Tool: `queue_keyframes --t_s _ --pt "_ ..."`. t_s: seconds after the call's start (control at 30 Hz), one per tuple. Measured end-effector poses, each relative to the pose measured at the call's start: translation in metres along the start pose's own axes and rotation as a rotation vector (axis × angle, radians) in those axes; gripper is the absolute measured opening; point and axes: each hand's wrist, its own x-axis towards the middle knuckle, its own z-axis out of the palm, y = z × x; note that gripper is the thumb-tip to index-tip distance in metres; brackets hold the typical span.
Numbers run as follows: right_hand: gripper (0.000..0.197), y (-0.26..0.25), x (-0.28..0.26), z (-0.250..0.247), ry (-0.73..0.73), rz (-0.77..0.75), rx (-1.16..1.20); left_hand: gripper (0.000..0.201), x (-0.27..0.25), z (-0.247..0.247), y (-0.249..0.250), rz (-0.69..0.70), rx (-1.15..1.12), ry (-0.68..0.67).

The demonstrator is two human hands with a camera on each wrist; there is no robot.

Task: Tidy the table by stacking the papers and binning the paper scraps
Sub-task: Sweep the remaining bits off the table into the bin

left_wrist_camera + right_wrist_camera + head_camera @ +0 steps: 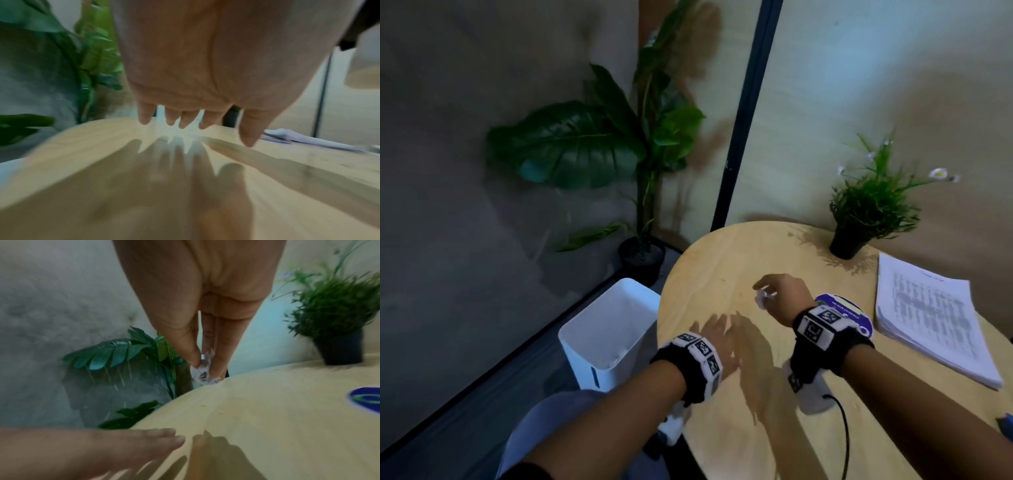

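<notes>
My right hand point(786, 296) pinches a paper scrap point(202, 369) above the table point(722, 260), apparently clear of it; left hand point(717, 346) flat, fingers spread.

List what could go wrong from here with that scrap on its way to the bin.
1. The right hand only pinches the scrap at the fingertips; it may slip out over the table.
2. The bin stands on the floor past the table's left edge, so an early release would likely miss it.
3. The left hand lies open in the way.
</notes>
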Motion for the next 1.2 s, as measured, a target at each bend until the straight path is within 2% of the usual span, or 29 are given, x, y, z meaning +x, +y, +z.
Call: queue_keyframes --t_s 0.1,0.13,0.2,0.27,0.37,0.47,0.57,0.7,0.73,0.8,0.83,0.93,1.0,1.1,1.2 --pt "0.010 -0.033 0.025 0.014 -0.004 0.023 0.261 0.061 0.002 -0.029 -0.046 -0.098 -0.282 0.249" --pt "0.011 -0.044 0.032 0.021 -0.025 0.047 0.346 0.062 0.003 -0.040 -0.057 -0.098 -0.422 0.322" --pt "0.025 -0.062 0.044 0.039 -0.076 0.090 0.496 0.064 0.000 -0.059 -0.074 -0.040 -0.652 0.372" --pt "0.024 -0.076 0.052 0.055 -0.112 0.125 0.692 0.048 -0.002 -0.071 -0.087 0.016 -0.691 0.372" --pt "0.013 -0.086 0.056 0.070 -0.179 0.144 0.861 0.025 -0.004 -0.080 -0.111 -0.025 -0.576 0.361" --pt "0.014 -0.071 0.055 0.076 -0.219 0.104 0.805 0.027 -0.003 -0.079 -0.143 -0.128 -0.447 0.258" --pt "0.018 -0.034 0.050 0.077 -0.262 0.096 0.695 0.030 0.006 -0.064 -0.185 -0.227 -0.277 0.112" --pt "0.023 0.024 0.040 0.066 -0.250 0.139 0.588 0.018 0.016 -0.038 -0.229 -0.327 -0.237 -0.025" --pt "0.023 0.036 0.038 0.061 -0.232 0.161 0.560 0.024 0.020 -0.030 -0.237 -0.351 -0.236 -0.049" --pt "0.021 0.059 0.035 0.047 -0.187 0.193 0.496 0.055 0.028 -0.017 -0.242 -0.403 -0.234 -0.068" --pt "0.019 0.070 0.036 0.040 -0.168 0.209 0.456 0.064 0.033 -0.013 -0.241 -0.433 -0.240 -0.071" --pt "0.020 0.105 0.041 0.023 -0.058 0.240 0.287 0.065 0.049 -0.013 -0.220 -0.458 -0.303 0.037" --pt "0.019 0.124 0.043 0.016 0.006 0.264 0.141 0.064 0.058 -0.023 -0.198 -0.396 -0.353 0.178" --pt "0.003 0.151 0.043 0.008 0.000 0.316 0.028 0.066 0.071 -0.041 -0.161 -0.271 -0.309 0.362" --pt "0.021 0.180 0.045 0.002 0.016 0.353 -0.037 0.076 0.082 -0.057 -0.118 -0.117 -0.171 0.323"
